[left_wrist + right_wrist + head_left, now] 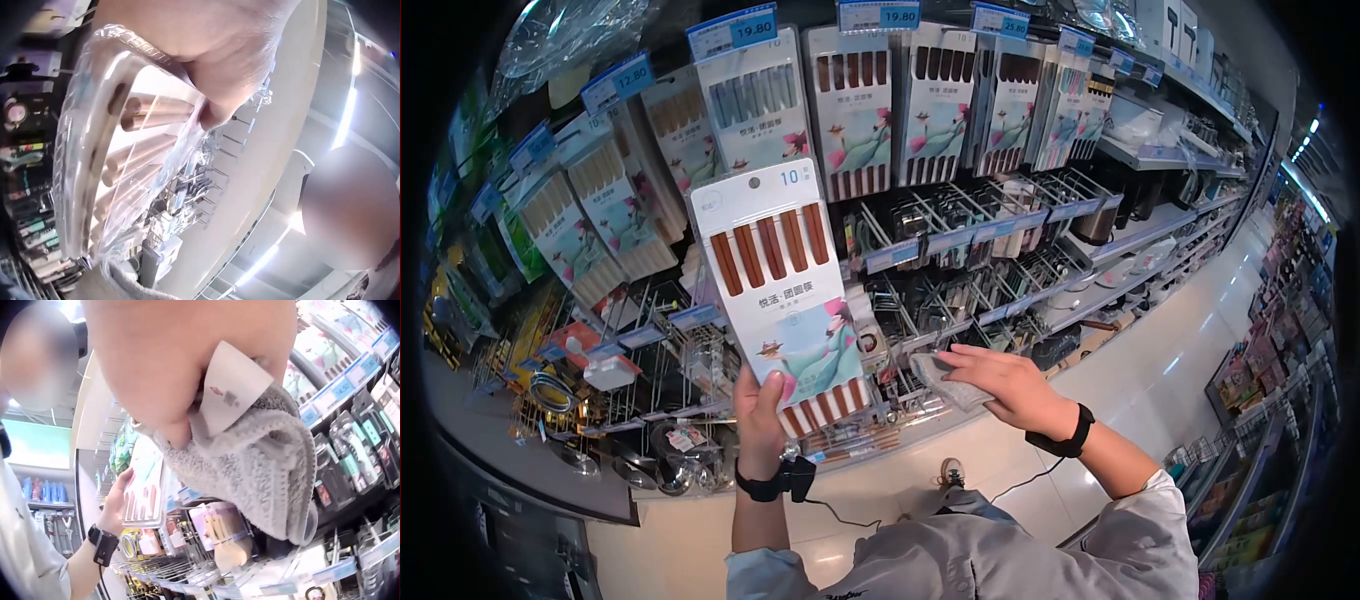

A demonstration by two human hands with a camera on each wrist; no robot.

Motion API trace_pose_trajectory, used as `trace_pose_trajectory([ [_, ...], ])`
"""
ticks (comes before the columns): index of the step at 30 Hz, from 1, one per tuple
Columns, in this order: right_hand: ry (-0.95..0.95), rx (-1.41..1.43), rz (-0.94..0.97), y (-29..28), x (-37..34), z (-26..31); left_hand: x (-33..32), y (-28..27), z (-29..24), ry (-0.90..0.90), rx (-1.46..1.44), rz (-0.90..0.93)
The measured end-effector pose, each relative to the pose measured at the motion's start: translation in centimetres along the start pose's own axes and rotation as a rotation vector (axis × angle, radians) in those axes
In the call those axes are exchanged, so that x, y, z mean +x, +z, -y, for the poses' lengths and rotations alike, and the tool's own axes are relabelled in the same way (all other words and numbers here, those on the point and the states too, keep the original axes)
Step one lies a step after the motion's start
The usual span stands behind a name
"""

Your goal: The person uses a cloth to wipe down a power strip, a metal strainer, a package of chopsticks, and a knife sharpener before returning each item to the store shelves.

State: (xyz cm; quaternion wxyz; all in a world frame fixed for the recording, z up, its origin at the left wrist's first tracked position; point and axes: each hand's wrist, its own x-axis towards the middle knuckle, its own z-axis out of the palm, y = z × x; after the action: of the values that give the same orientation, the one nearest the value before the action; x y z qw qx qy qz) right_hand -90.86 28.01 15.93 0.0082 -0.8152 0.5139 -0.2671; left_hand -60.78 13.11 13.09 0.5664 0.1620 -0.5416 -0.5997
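Here, chopstick pack (780, 300), brown sticks (771, 248), pale illustrated card (810, 350), grey cloth (250, 469)

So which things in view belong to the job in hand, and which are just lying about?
Likely part of the job:
held chopstick pack, in the left hand
grey cloth, in the right hand

Just around:
hanging chopstick packs
blue price tags

chopstick pack (785, 300) is blocking reach ahead; label rail (983, 233) is crossing rightward, gaps behind maybe tight; aisle floor (1165, 370) is lying open.
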Motion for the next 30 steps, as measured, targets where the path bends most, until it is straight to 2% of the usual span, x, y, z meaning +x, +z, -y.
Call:
trace_pose_trajectory([
  [2,0.017,0.057,0.008,-2.4,-0.1,-3.0,1.7,0.1,-0.4,0.012,0.019,0.013],
  [7,0.039,0.238,-0.180,-8.6,3.9,-8.8,5.5,1.8,-0.6,0.001,0.193,0.080],
  [8,0.022,0.285,-0.194,-9.9,5.1,-9.5,6.2,2.4,-0.5,0.005,0.220,0.101],
  [10,-0.134,0.167,-0.234,-12.6,8.3,-10.6,8.0,4.4,-0.5,0.005,0.232,0.078],
  [12,-0.170,0.216,-0.331,-15.5,11.1,-11.3,9.9,6.3,-0.2,-0.004,0.192,0.050],
  [14,-0.200,0.685,-0.385,-17.1,14.0,-12.6,11.6,7.3,0.7,0.030,0.223,0.048],
  [16,-0.263,0.666,-0.365,-18.7,17.1,-12.1,12.9,8.1,1.5,0.073,0.225,0.077],
  [18,-0.232,0.614,-0.181,-19.2,19.9,-11.8,13.6,8.9,1.8,0.095,0.228,0.052],
  [20,-0.431,0.297,-0.210,-18.2,23.1,-12.9,14.1,9.3,2.2,0.096,0.244,0.027],
  [21,-0.460,0.259,-0.236,-17.6,24.2,-12.8,14.3,9.3,2.6,0.106,0.243,0.014],
  [26,-0.580,0.150,-0.234,-18.4,24.5,-11.3,14.7,9.2,3.1,0.215,0.259,0.004],
  [29,-0.682,0.150,-0.369,-19.1,24.3,-11.2,14.8,9.8,2.5,0.246,0.257,0.009],
  [30,-0.689,0.158,-0.361,-19.3,24.4,-11.3,15.0,10.0,2.3,0.266,0.276,0.028],
])
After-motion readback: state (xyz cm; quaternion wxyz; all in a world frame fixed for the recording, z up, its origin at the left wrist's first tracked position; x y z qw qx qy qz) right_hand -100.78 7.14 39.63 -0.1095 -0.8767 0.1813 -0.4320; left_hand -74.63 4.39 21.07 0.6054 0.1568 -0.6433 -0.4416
